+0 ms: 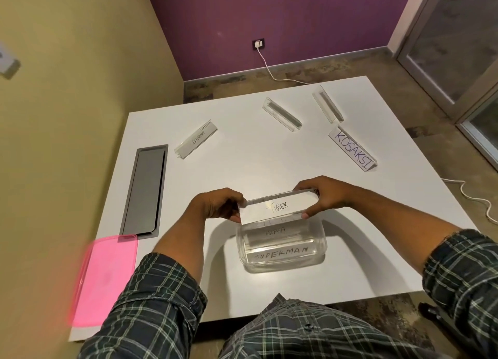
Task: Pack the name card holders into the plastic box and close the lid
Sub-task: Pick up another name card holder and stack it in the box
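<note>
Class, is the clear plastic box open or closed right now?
Open. The plastic box has no lid on it; the pink lid lies apart on the table's left edge.

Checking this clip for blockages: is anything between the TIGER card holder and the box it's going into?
Nothing visible blocks it. The TIGER holder, held at its ends by left hand and right hand, is above the open box, lid off.

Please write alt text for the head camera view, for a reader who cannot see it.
Both hands, left hand and right hand, hold the TIGER card holder by its ends above the clear plastic box, which already contains the ALPHA and SUPERMAN holders. Four more holders lie on the white table; the pink lid lies at left.
</note>
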A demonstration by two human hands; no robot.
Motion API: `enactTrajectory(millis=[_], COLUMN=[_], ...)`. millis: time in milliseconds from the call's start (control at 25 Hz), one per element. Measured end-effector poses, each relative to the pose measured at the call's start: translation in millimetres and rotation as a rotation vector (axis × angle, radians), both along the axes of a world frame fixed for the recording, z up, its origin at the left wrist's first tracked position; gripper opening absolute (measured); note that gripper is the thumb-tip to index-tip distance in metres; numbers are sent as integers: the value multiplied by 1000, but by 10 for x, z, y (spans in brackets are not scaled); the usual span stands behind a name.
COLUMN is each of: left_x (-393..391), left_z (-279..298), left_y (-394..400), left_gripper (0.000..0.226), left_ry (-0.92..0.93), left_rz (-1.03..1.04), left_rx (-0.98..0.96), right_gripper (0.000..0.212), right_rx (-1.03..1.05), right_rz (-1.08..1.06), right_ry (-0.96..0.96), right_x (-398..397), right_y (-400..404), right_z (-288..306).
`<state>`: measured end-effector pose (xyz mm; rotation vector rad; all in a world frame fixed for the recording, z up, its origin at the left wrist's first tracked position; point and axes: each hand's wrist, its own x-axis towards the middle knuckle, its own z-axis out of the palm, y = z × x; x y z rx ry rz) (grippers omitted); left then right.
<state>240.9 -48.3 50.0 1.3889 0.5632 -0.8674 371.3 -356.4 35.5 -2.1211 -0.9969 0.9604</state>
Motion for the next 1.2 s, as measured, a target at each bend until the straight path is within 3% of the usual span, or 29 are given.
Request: enactTrajectory(millis=[200,320,560,760,1200], left_x=[-2,62,138,7,-98], left_z=[-44,-65,-109,-365,-588], left_y=[-89,-164,-398,-511,-538], left_gripper=[40,25,25,21,28], left_ry=[-14,-112,-249,-377,-450], left_rz=[-145,-312,-765,-932,-953], left_rx=[168,411,851,1189,1303], right_gripper=[60,62,68,73,49], right_rx=[-75,-112,-215,-278,-518], right_rz=[34,37,150,231,482], right_ry=[-78,-188,-457,-628,-805], right_x=[-64,-99,-204,-295,-373], right_y=[-9,-22,-2,64,276], right_z=[-35,-74,-258,-430,-559])
